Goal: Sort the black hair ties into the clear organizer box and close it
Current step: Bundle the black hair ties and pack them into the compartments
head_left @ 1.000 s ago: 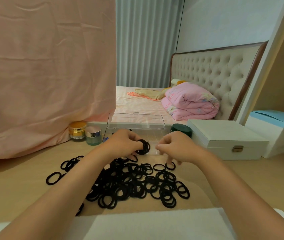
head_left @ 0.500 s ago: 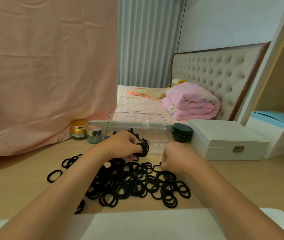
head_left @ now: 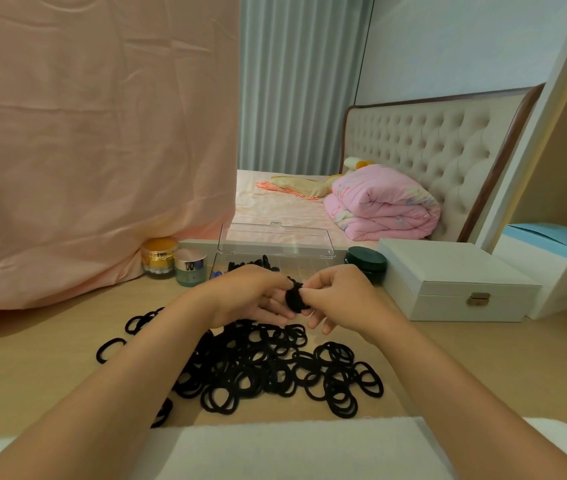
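in box (head_left: 313,268), few ties (head_left: 258,263) (lid (head_left: 275,240) up); big pile (head_left: 275,368) left on tabletop (head_left: 33,358). left hand (head_left: 251,296), right hand (head_left: 337,299): fingers (head_left: 313,289) clamped on bundle (head_left: 294,301).

Black hair ties (head_left: 275,368); clear organizer box (head_left: 275,239); pink quilt (head_left: 382,202).

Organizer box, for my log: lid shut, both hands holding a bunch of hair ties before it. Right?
No. The head view shows the organizer box with its lid open; the left hand and right hand do hold a bunch of hair ties in front of it.
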`<state>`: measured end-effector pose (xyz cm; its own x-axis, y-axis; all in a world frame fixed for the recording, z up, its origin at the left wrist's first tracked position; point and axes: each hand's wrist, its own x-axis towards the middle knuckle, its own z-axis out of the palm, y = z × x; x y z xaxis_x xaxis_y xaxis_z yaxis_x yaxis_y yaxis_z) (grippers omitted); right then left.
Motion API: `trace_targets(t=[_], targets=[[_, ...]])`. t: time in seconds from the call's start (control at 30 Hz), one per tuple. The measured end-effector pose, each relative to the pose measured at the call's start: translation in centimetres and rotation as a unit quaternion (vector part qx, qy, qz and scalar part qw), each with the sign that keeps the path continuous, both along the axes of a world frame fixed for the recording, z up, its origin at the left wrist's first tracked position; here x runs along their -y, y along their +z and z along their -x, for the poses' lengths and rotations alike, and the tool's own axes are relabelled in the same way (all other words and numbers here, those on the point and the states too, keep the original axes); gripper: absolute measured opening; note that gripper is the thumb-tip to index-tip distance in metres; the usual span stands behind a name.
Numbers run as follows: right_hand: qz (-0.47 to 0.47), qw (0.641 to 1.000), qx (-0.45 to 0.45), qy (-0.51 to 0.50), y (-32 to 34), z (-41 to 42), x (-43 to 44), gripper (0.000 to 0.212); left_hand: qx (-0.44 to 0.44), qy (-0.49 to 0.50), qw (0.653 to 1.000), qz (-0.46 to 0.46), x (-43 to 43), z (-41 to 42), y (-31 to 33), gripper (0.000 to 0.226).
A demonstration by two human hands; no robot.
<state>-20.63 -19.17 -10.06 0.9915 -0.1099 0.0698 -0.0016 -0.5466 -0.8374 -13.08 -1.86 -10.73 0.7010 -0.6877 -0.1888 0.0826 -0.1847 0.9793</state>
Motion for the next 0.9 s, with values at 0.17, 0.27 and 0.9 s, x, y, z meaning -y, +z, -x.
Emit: trace_targets(t=[0.17,0.27,0.9], targets=[[0.01,1.0,-0.001,-0.001,-0.7,-0.2,-0.6,0.012,0.084,0.017,0.993,-0.082,-0.6,-0.1,0.1,0.032],[0.017,0.999,-0.024,0.024,-0.6,-0.2,-0.3,0.011,0.104,0.056,0.986,-0.117,-1.7,-0.8,0.4,0.023],[0.346,0.926,-0.108,0.106,-0.7,0.0,-2.3,0.016,0.193,0.105,0.962,-0.158,-2.4,-1.6,1.0,0.012]])
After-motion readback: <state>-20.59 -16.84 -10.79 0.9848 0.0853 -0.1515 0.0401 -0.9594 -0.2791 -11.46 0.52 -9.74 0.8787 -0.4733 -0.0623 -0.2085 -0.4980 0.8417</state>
